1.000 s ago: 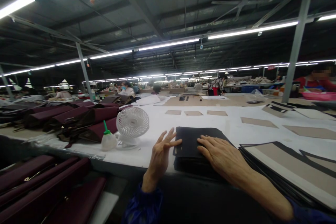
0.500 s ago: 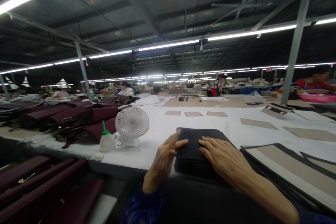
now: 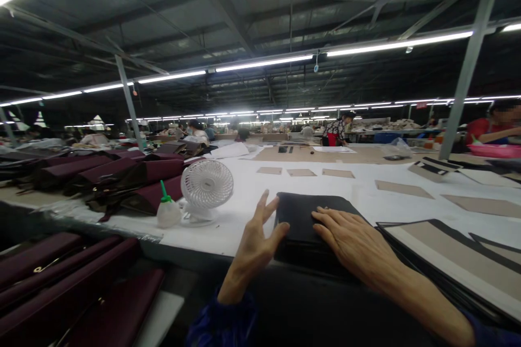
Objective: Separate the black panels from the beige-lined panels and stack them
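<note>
Right hand [image 3: 357,236] on stack [image 3: 300,212], green-tipped bottle [image 3: 168,213]

A stack of black round-cornered panels [image 3: 300,212] lies flat at the edge of the white table [image 3: 244,181].

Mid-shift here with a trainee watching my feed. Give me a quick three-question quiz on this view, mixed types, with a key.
1. Which hand lies palm-down across the top of the black stack?
2. Fill in the blank: The small bottle beside the white fan has a ____ spout.
3. True or false: From the wearer's viewpoint, the white fan stands to the right of the black stack.

Key
1. The right hand; the left hand is at the stack's left edge.
2. Green.
3. False; it stands to the left.
</note>
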The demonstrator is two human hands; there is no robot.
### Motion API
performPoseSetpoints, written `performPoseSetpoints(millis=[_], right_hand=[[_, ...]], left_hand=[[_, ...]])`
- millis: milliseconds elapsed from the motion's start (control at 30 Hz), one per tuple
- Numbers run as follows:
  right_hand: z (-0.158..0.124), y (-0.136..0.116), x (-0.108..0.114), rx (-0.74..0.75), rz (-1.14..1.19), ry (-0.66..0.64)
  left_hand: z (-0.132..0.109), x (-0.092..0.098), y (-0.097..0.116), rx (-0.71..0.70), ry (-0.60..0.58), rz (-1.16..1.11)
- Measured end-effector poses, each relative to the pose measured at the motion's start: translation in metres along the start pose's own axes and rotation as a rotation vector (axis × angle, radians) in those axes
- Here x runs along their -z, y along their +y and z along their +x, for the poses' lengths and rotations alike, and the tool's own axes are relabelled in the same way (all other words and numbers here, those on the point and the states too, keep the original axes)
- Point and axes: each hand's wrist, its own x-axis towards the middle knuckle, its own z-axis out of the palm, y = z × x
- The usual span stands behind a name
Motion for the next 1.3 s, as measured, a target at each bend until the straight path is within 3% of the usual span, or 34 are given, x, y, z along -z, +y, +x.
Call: performPoseSetpoints(millis=[133,300,533,667,867,1133,1300], right_hand=[[-0.001,0.001,-0.003,-0.004,0.019,0.030],[-0.001,0.000,0.000,-0.001,0.020,0.004],[0.000,-0.001,0.002,0.018,-0.043,0.021],[0.000,-0.001,0.001,0.023,-0.062,0.058],[-0.001,-0.002,0.001,0.027,-0.049,0.042],[-0.001,-0.002,0.003,0.012,-0.048,0.017],[0.000,-0.004,0.005,0.001,-0.043,-0.014]], left_hand=[[0.010,-0.002,-0.006,0.072,0.025,-0.097],[0.022,0.000,-0.012,0.020,0.072,0.009],[0.020,-0.005,-0.003,-0.003,0.272,-0.106],[0.007,0.005,0.005,-0.075,0.160,0.027],[0.008,0.022,0.013,-0.382,0.050,0.515],[0.018,0.019,0.029,-0.854,-0.105,0.966],[0.014,0.016,0.035,-0.933,-0.196,1.097]])
